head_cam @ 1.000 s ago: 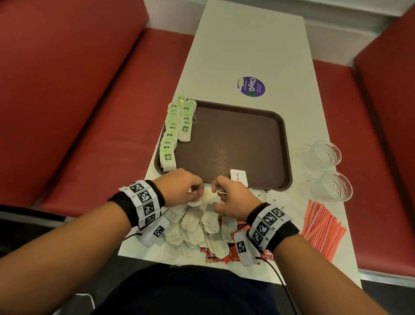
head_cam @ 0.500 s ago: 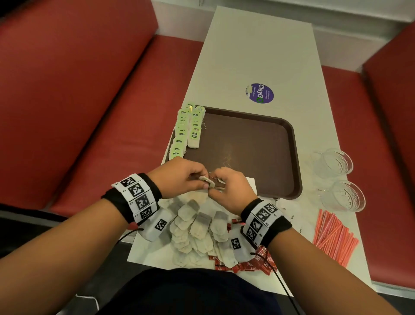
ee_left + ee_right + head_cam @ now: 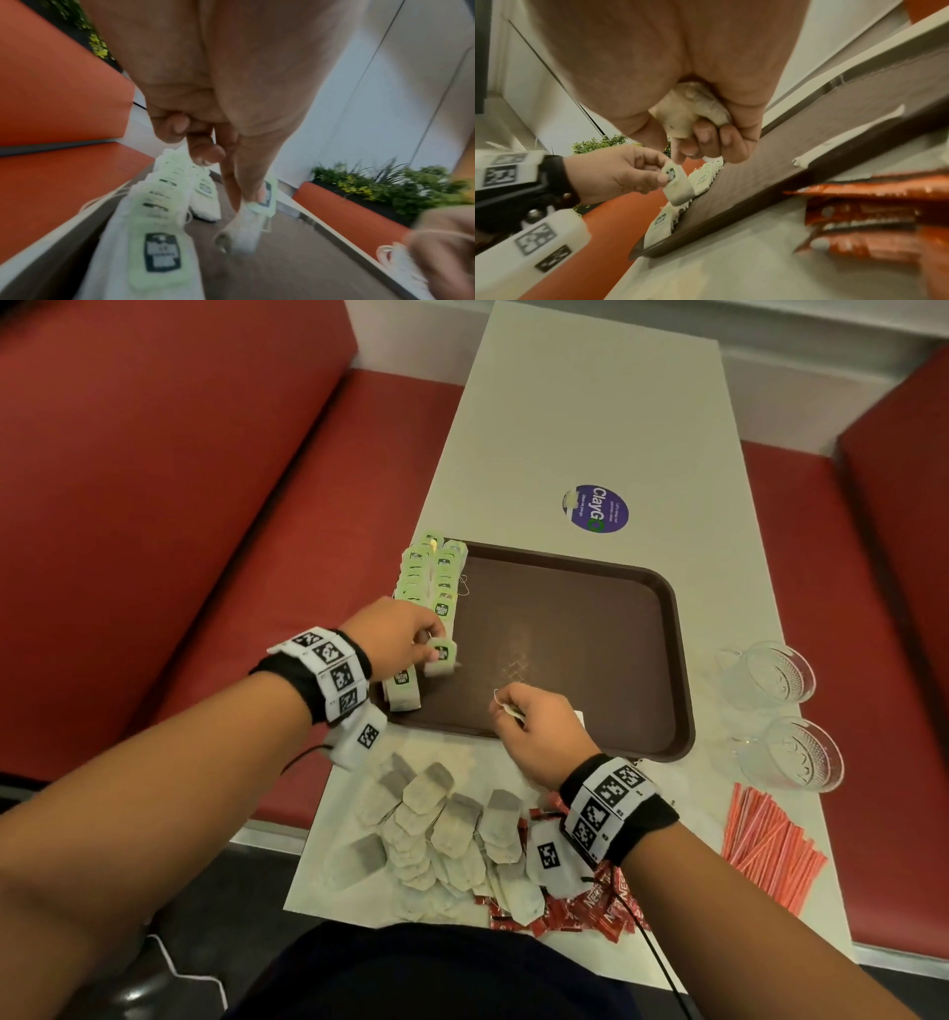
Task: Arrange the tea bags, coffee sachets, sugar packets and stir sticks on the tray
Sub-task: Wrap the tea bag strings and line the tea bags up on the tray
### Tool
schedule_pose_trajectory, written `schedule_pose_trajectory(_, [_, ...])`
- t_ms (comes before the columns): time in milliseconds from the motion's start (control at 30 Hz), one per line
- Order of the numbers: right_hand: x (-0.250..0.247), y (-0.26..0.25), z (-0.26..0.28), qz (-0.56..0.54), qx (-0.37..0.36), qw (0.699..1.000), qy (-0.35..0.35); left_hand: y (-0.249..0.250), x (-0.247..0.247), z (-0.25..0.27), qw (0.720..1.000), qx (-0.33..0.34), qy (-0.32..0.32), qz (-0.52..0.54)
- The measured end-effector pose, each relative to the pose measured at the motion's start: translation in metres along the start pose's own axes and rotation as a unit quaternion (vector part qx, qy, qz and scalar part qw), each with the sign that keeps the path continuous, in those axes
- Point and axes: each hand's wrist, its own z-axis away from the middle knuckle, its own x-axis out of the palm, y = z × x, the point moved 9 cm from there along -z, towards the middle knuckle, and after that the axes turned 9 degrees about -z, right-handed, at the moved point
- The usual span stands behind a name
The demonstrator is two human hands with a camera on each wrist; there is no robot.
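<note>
Both hands are now separated: half a second earlier they were meeting over the near rim of the tray (image 3: 667,660), and the left hand (image 3: 395,636) is now reaching across to the tray's left side while the right hand (image 3: 539,726) is holding back near the front edge.

The left hand is pinching a green-tagged tea bag (image 3: 440,656) between thumb and fingertips, just beside the near end of the inner row of laid tea bags (image 3: 429,577). The step in hand is judged to be placement of this bag as the next item in that row. The next move is calling for lowering it flat, tag up, overlapping its neighbour, then releasing.

The right hand is curling its fingers round a second tea bag, with a loop of string showing above the knuckles.

Unsorted stock is waiting on the table: a tea bag pile (image 3: 441,834), red coffee sachets (image 3: 590,911) and stir sticks (image 3: 770,850). Sugar packets cannot be identified with certainty.

The head view is showing the whole layout and both rows. The left wrist view is showing the held bag (image 3: 254,215) hanging clear of the tray floor, though blurred. The right wrist view alone is showing the crumpled bag (image 3: 690,109) inside the right palm, which the head view is hiding.
</note>
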Motion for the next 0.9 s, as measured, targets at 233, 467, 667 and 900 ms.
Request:
schedule_pose_trajectory(233, [-0.015, -0.012, -0.003, 0.022, -0.004, 1.000, -0.009, -0.027, -0.001, -0.054, 0.995, -0.070, 0.019, -0.063])
schedule_pose_trajectory(467, [-0.020, -0.002, -0.005, 0.030, 0.003, 1.000, -0.007, -0.030, -0.004, -0.072, 0.990, -0.090, 0.034, -0.104])
schedule_pose_trajectory(667, [-0.018, 0.001, -0.013, 0.017, 0.009, 1.000, -0.003, -0.004, 0.011, -0.074, 0.988, -0.062, 0.008, -0.142])
schedule_pose_trajectory(900, [-0.028, 0.006, -0.013, -0.061, 0.037, 0.997, 0.022, 0.006, 0.013, -0.069, 0.987, -0.069, 0.009, -0.144])
